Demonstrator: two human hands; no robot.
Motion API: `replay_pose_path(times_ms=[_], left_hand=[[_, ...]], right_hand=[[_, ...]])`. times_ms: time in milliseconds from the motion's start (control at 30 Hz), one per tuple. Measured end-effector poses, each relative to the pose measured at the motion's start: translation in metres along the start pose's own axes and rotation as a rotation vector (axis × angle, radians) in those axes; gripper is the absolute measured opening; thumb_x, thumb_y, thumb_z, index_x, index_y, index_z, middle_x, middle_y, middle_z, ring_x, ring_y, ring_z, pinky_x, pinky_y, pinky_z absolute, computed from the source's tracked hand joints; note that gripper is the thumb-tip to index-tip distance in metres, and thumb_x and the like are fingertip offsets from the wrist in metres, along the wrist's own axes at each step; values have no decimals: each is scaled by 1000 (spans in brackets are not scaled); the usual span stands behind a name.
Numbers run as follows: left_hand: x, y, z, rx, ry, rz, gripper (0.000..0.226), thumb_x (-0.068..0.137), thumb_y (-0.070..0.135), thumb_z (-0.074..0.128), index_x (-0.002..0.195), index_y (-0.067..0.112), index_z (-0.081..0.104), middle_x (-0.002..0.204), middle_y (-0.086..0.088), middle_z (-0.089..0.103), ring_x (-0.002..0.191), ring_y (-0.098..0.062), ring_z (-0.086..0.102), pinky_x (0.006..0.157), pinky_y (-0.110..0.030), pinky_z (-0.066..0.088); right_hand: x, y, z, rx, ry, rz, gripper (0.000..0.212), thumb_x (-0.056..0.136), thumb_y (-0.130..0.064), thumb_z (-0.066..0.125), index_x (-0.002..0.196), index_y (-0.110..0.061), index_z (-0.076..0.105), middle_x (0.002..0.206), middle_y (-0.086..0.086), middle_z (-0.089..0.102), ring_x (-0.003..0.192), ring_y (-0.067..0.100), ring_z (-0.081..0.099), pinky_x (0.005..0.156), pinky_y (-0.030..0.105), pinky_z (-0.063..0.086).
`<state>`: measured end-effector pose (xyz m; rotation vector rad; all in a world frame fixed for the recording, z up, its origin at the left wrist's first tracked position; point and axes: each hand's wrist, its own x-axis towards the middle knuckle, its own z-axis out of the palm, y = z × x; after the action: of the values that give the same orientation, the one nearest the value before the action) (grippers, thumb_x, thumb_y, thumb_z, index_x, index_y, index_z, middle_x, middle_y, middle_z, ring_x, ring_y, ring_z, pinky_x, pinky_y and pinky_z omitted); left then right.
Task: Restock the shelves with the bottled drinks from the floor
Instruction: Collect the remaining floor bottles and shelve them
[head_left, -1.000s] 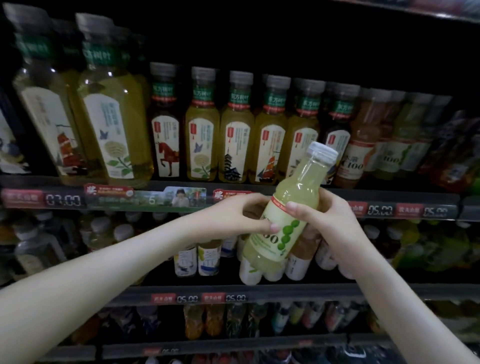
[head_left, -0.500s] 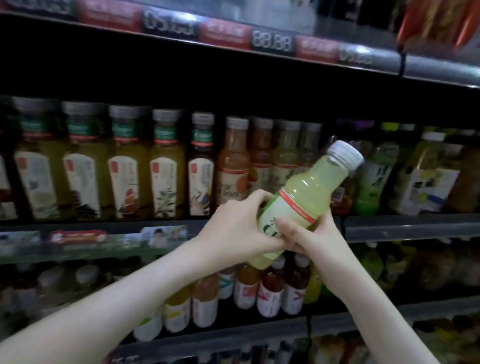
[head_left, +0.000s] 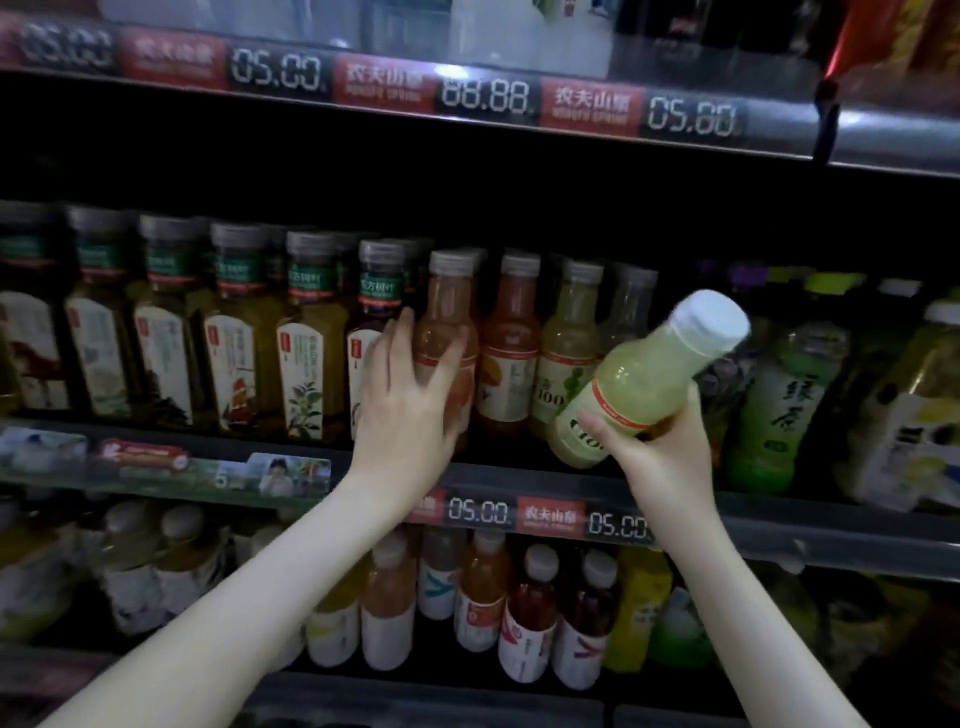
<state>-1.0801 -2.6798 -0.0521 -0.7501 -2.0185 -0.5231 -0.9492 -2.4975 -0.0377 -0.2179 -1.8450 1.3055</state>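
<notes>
Right hand (head_left: 660, 457) fingers wrapped round tilted pale-green juice bottle (head_left: 649, 374), cap up-right. Left hand (head_left: 410, 410) fingers spread, clasping shelved orange juice bottle (head_left: 447, 322).

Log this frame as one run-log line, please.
phase: shelving | right hand: holds pale green bottle, tilted, off shelf | left hand: holds orange bottle standing in shelf row | placed: not yet
</notes>
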Motion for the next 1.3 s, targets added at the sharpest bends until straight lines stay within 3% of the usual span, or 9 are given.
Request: replay_pose_path(times_ms=[100, 233, 367, 533, 767, 967, 1033, 1133, 1300], left_hand=[[0, -9, 9, 19, -28, -2, 71, 79, 22, 70, 144, 17, 40, 145, -31, 32, 134, -46, 24, 107, -58, 28], [0, -10, 14, 48, 11, -20, 62, 83, 37, 47, 143, 18, 42, 140, -25, 43, 133, -40, 26, 106, -59, 23], [1, -20, 20, 43, 6, 30, 63, 84, 41, 48, 143, 21, 40, 139, -24, 43, 132, -40, 29, 105, -57, 21], [3, -25, 29, -1, 62, 77, 75, 76, 35, 70, 142, 18, 39, 134, -27, 43, 130, -40, 28, 107, -56, 19], [2, -27, 31, -54, 37, 108, 79, 74, 30, 71, 144, 16, 38, 135, -29, 44, 131, -41, 29, 108, -56, 18], [-19, -41, 6, -208, -2, 187, 61, 76, 21, 67, 135, 14, 51, 139, -24, 45, 134, -38, 32, 111, -53, 21], [-39, -53, -8, -258, -11, 195, 52, 80, 19, 60, 131, 12, 55, 137, -21, 48, 132, -35, 35, 111, -48, 24], [-79, -80, -30, -318, -54, 156, 44, 86, 17, 56, 129, 9, 59, 135, -16, 53, 128, -29, 42, 110, -39, 29], [-175, -128, -79, -329, -236, -61, 39, 92, 21, 49, 128, 9, 58, 133, -10, 56, 124, -21, 48, 106, -32, 38]], right_hand=[[15, 3, 9, -56, -41, 35, 74, 69, -23, 85, 130, -32, 43, 105, -23, 58, 92, -9, 56, 80, 15, 45], [32, 6, 15, -131, -57, 73, 81, 73, -25, 82, 139, -29, 35, 102, -24, 52, 91, -4, 53, 76, 16, 42], [33, 9, 23, -235, -91, 100, 63, 80, -28, 76, 131, -31, 40, 94, -28, 49, 80, -10, 49, 67, 9, 40], [22, 8, 36, -352, -46, 140, 78, 80, -27, 76, 144, -25, 31, 106, -20, 54, 95, 2, 52, 80, 19, 42], [13, 10, 67, -503, 115, 164, 84, 78, -37, 77, 143, -16, 28, 128, 4, 58, 116, 23, 58, 91, 31, 47], [-12, 0, 78, -610, 195, 56, 105, 81, -38, 73, 154, -20, 0, 156, 9, 25, 144, 24, 24, 116, 43, 29], [-34, -10, 90, -657, 228, -44, 92, 88, -36, 66, 154, -14, 7, 157, 10, 20, 145, 21, 16, 117, 37, 21], [-75, -23, 121, -645, 195, -283, 68, 92, -23, 62, 148, -8, 27, 147, 14, 36, 138, 20, 27, 112, 24, 21], [-162, -11, 185, -470, -128, -412, 41, 91, -14, 63, 129, -1, 53, 121, 11, 58, 116, 20, 52, 103, 19, 36]])
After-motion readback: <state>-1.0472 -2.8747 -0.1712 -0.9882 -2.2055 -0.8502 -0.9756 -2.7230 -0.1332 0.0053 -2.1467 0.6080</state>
